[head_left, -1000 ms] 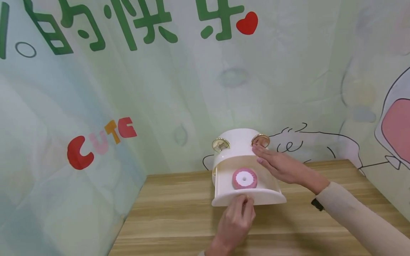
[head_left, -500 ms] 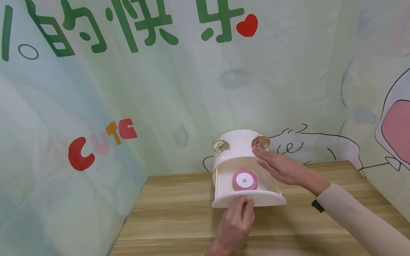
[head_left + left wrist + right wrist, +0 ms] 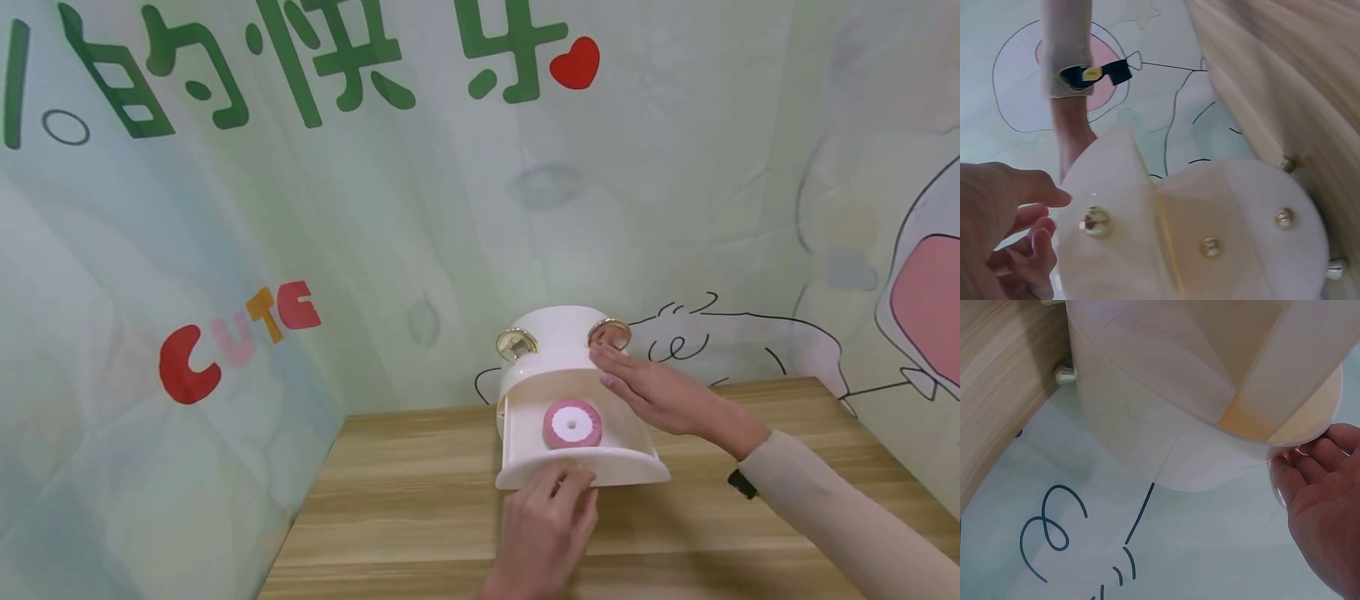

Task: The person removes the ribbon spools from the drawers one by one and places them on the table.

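Below a lettered backdrop, a counter is bearing a white cabinet

Close to the backdrop, the round-sided cabinet is standing with its top drawer pulled well out toward the person. Its glossy shell is looking stiff, fairly light and slick, probably plastic, so a palm on the body would be steadying it against sliding. The right hand is resting nearly straight-fingered against the upper side, gripping nothing. The left hand is hovering at the drawer's front, fingers loosely bent and holding nothing. Just behind that front, a pink-and-white wheel is sitting inside the drawer, seemingly light and firm, best taken by its rim. The gold knob, showing just apart from the left fingertips, is likely offering the surest pinch, though smooth.
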`<state>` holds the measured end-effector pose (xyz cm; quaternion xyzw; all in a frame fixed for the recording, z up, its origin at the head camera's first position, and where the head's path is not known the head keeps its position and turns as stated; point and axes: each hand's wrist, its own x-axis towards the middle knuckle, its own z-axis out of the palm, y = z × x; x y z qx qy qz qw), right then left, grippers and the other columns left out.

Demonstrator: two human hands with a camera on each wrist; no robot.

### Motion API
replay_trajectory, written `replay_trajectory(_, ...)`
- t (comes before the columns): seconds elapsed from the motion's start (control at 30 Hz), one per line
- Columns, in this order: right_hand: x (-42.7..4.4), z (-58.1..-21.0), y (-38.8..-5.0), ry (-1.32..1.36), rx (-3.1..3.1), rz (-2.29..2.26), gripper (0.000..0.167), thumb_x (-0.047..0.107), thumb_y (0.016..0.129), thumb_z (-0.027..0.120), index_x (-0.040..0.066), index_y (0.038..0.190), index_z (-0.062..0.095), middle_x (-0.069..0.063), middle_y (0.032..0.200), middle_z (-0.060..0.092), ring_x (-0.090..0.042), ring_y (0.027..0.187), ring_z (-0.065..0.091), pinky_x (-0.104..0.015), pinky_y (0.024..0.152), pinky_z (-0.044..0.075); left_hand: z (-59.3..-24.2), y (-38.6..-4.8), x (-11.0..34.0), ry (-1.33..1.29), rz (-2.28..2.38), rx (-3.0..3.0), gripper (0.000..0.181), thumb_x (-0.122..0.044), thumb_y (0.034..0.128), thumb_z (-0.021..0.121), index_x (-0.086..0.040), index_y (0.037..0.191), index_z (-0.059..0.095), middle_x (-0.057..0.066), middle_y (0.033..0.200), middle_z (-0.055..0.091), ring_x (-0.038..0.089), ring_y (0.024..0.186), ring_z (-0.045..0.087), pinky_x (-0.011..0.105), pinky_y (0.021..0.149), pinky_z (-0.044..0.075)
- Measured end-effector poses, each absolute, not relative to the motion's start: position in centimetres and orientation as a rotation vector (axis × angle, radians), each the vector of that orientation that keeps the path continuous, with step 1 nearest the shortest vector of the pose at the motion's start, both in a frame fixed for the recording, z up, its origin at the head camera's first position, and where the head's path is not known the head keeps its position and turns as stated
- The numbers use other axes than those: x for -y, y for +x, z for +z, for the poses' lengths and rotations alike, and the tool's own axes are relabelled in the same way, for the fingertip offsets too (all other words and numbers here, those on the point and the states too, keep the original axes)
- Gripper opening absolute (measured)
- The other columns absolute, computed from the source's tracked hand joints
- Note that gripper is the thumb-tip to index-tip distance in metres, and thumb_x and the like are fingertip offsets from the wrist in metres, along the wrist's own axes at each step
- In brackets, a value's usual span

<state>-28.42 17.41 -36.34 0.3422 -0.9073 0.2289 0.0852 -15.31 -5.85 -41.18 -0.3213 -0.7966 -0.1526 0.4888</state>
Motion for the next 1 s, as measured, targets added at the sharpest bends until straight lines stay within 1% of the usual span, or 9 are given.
replay_trajectory(0.13, -17.4, -36.3, -28.5, 1.007, 2.73, 0.675, 0.056, 0.032, 0.113, 0.043, 0.005, 0.161, 0.037, -0.014, 0.17, 0.034, -0.036, 0.158, 0.034, -0.056, 0.124, 0.035, -39.4, -15.3, 6.2, -0.827, -0.439, 1.943, 0.027, -0.006, 0.0701, 0.086, -0.018, 0.089, 0.071, -0.008, 0.081, 0.066, 0.004, 0.07, 0.063, 0.011, 0.064, 0.05)
replay_trajectory(0.23, -17.4, -36.2, -28.6, 1.0, 2.744, 0.667, 0.056, 0.032, 0.113, 0.043, 0.005, 0.162, 0.036, -0.013, 0.17, 0.033, -0.036, 0.159, 0.033, -0.057, 0.124, 0.034, -38.0, -15.7, 6.7, -0.883, -0.477, 1.998, 0.025, 0.0, 0.0704, 0.083, -0.016, 0.086, 0.072, -0.006, 0.082, 0.066, 0.005, 0.071, 0.062, 0.012, 0.068, 0.051)
replay_trajectory(0.33, -17.4, -36.1, -28.6, 1.005, 2.748, 0.665, 0.056, 0.033, 0.114, 0.042, 0.005, 0.162, 0.036, -0.013, 0.171, 0.032, -0.035, 0.159, 0.032, -0.057, 0.125, 0.034, -36.7, -16.3, 7.2, -0.926, -0.451, 2.069, 0.024, -0.001, 0.0715, 0.083, -0.016, 0.086, 0.072, -0.004, 0.085, 0.067, 0.008, 0.075, 0.065, 0.015, 0.066, 0.052)
replay_trajectory(0.5, -17.3, -36.1, -28.5, 1.032, 2.736, 0.648, 0.056, 0.033, 0.114, 0.041, 0.004, 0.161, 0.037, -0.014, 0.17, 0.033, -0.036, 0.159, 0.033, -0.058, 0.125, 0.034, -34.5, -17.7, 8.4, -0.969, -0.336, 2.161, 0.025, 0.0, 0.0745, 0.083, -0.015, 0.092, 0.074, -0.003, 0.088, 0.067, 0.01, 0.077, 0.063, 0.019, 0.063, 0.052)
replay_trajectory(0.6, -17.3, -36.0, -28.4, 1.031, 2.735, 0.641, 0.056, 0.034, 0.114, 0.041, 0.004, 0.161, 0.037, -0.014, 0.17, 0.033, -0.037, 0.159, 0.033, -0.058, 0.124, 0.034, -33.0, -18.8, 9.0, -1.032, -0.297, 2.204, 0.023, 0.0, 0.0781, 0.083, -0.013, 0.096, 0.075, -0.002, 0.09, 0.066, 0.011, 0.078, 0.062, 0.021, 0.066, 0.051)
replay_trajectory(0.73, -17.3, -35.9, -28.5, 1.024, 2.736, 0.649, 0.056, 0.035, 0.114, 0.04, 0.005, 0.161, 0.038, -0.013, 0.17, 0.034, -0.036, 0.159, 0.033, -0.058, 0.124, 0.035, -31.4, -20.4, 9.4, -1.137, -0.238, 2.272, 0.023, -0.005, 0.0814, 0.086, -0.012, 0.101, 0.076, 0.001, 0.095, 0.068, 0.014, 0.083, 0.064, 0.024, 0.073, 0.054)
replay_trajectory(0.8, -17.2, -35.8, -28.5, 1.027, 2.741, 0.657, 0.057, 0.036, 0.114, 0.04, 0.006, 0.162, 0.037, -0.012, 0.17, 0.033, -0.035, 0.159, 0.033, -0.058, 0.124, 0.035, -30.7, -21.1, 9.7, -1.152, -0.185, 2.322, 0.024, -0.009, 0.0833, 0.087, -0.013, 0.105, 0.077, 0.001, 0.096, 0.069, 0.014, 0.085, 0.065, 0.025, 0.074, 0.055)
replay_trajectory(1.0, -17.3, -35.8, -28.5, 1.021, 2.759, 0.652, 0.057, 0.033, 0.113, 0.043, 0.005, 0.162, 0.037, -0.013, 0.17, 0.033, -0.036, 0.159, 0.033, -0.058, 0.124, 0.035, -29.3, -23.2, 9.6, -1.197, -0.075, 2.556, 0.028, -0.017, 0.0902, 0.083, -0.012, 0.117, 0.076, 0.003, 0.103, 0.07, 0.015, 0.086, 0.064, 0.025, 0.071, 0.055)
